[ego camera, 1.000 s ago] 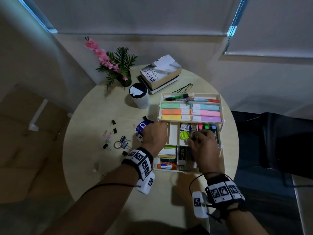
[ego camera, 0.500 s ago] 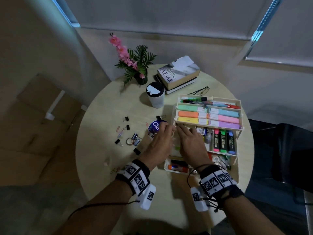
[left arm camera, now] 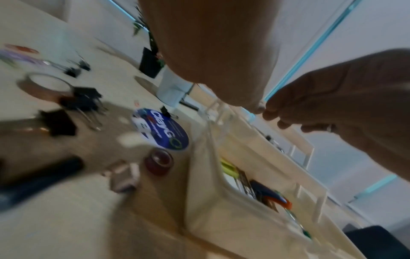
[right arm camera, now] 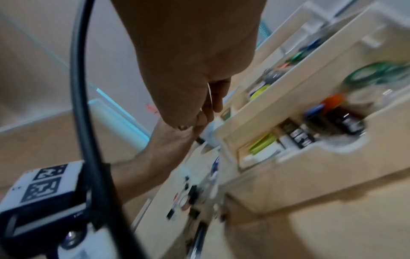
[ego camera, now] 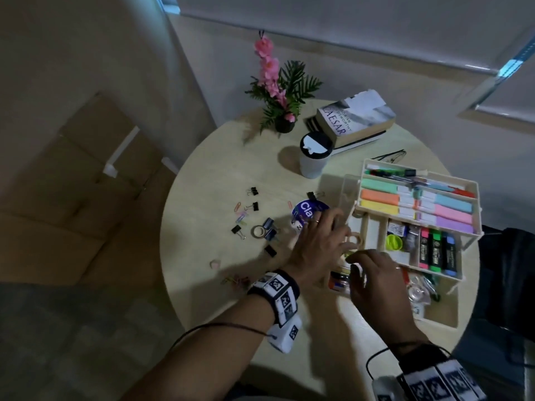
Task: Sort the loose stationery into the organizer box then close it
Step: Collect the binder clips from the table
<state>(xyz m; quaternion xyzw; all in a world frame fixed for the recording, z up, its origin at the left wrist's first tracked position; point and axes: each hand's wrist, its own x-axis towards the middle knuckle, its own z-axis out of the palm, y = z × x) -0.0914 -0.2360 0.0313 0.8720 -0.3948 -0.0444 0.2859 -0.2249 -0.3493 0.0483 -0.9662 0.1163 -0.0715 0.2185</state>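
Note:
The cream organizer box (ego camera: pixel 440 319) stands open in tiers at the table's right, with highlighters (ego camera: pixel 417 209) in its top tray and markers below. My left hand (ego camera: pixel 338 227) lies with fingers stretched at the box's left edge, partly over a purple round pack (ego camera: pixel 307 211). A small beige tape ring (ego camera: pixel 354 238) sits just past its thumb. My right hand (ego camera: pixel 359 264) hovers over the lower tier with loosely curled fingers and nothing visible in them. Binder clips (ego camera: pixel 254 206), a tape roll (ego camera: pixel 258 231) and paper clips (ego camera: pixel 236 280) lie loose to the left.
A lidded white cup (ego camera: pixel 315 157), stacked books (ego camera: pixel 356 120), a flower pot (ego camera: pixel 285 125) and glasses (ego camera: pixel 390 154) stand behind the box. A dark chair (ego camera: pixel 515 256) is off the table's right edge. In the left wrist view a dark red roll (left arm camera: pixel 158 162) sits beside the box wall (left arm camera: pixel 210 201).
My right hand left the middle tray, went to the box's left edge, then drew back over the lower tier. My left hand stayed by the box's left edge. The head view swung left.

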